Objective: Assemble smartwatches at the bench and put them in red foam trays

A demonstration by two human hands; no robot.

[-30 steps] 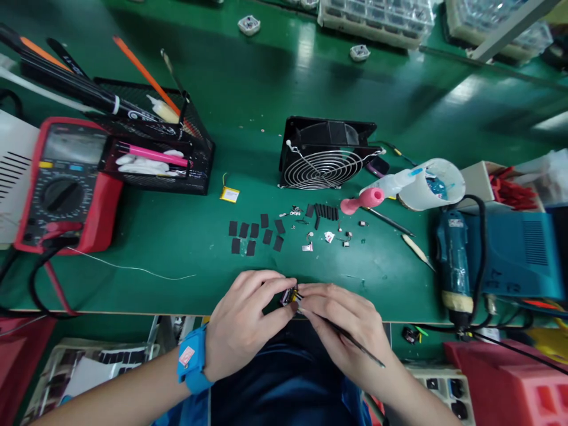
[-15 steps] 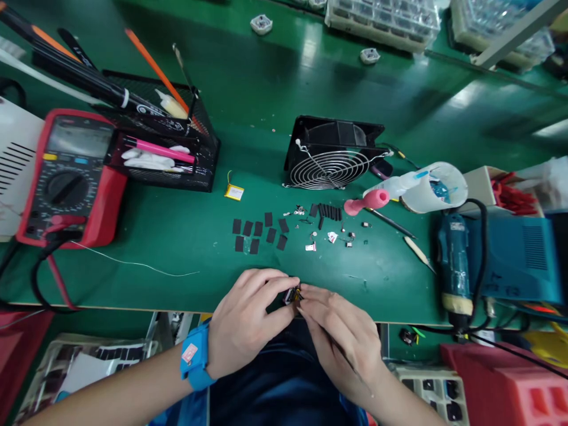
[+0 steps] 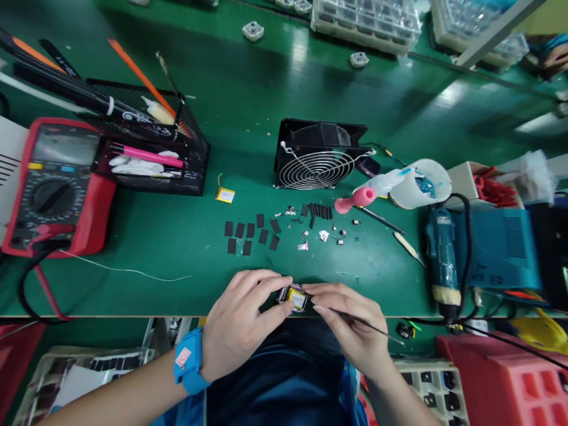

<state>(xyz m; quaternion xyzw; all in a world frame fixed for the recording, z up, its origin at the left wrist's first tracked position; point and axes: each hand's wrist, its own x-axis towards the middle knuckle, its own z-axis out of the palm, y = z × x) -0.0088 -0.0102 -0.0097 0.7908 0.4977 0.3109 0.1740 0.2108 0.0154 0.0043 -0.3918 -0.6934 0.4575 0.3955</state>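
Near the bench's front edge, my left hand pinches a small electronic device between thumb and fingers. A yellow-edged battery lies in the open housing. My right hand is closed on a thin dark pair of tweezers, whose back end points to the lower right. Its fingertips are against the device's right side, and the tweezers' tips are hard to make out there. Beyond the hands lie several black pads and small loose parts. Another yellow battery rests farther left.
A fan stands at the middle back. On the left are a red multimeter and a black mesh organizer. To the right are a pink-tipped bottle, a white cup and a blue electric screwdriver.
The device now lies face up between my hands, with its battery showing. My right hand has turned and shifted slightly right, exposing more of the tweezers. The whole view has shifted a little.
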